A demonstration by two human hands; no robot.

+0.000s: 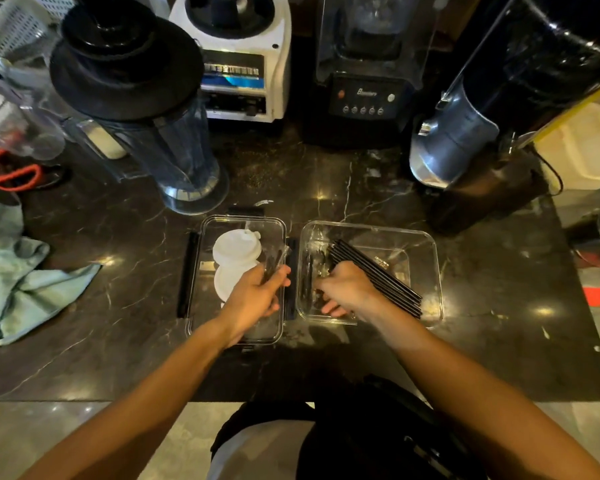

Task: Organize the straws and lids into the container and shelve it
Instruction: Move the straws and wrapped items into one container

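A clear container lid (201, 237) with black clips lies flat on the dark marble counter, and two white cup lids (234, 247) rest on it. To its right stands the clear container (426, 258), holding a bundle of black straws (378, 273) laid diagonally. My left hand (257, 299) is over the container lid, shut on wrapped black straws (274, 258). Inside the container's left part, my right hand (347, 289) grips more wrapped straws (309, 271) with curled fingers.
Blender jars and machines (174, 143) line the back of the counter, with a large metal-and-black appliance (465, 143) at the right. A pale green cloth (21, 271) and orange-handled scissors (14, 174) lie at the left. The counter's front edge runs just below my forearms.
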